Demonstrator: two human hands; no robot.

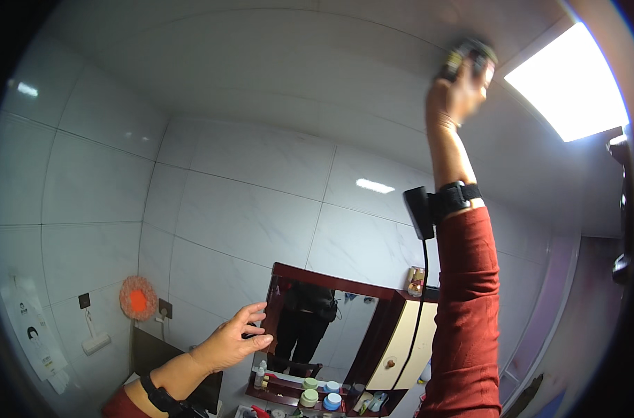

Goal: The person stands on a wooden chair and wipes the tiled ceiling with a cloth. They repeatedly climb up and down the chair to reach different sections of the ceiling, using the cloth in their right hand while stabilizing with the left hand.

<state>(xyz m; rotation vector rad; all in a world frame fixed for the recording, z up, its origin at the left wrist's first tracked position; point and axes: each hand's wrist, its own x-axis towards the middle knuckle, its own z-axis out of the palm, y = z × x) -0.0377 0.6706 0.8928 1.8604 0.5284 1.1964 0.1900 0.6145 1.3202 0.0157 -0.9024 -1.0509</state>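
Note:
My right hand (463, 94) is raised at the upper right, close against the ceiling (275, 63). Its fingers are wrapped round a dark pad with yellowish patches (468, 54); blur hides exactly what kind of thing it is. Lower down, at centre left, my left hand (234, 339) hangs in the air with fingers apart and nothing in it. Behind that hand stands the dark red frame of a mirror cabinet (324, 276). Whether the pad presses on the ceiling I cannot tell.
A lit square lamp (575, 83) sits in the ceiling beside my right hand. Several jars, including a blue one (332, 402), stand on the shelf under the mirror (331, 327). A small jar (416, 281) tops the cabinet. A black cable (414, 334) hangs from my right wrist.

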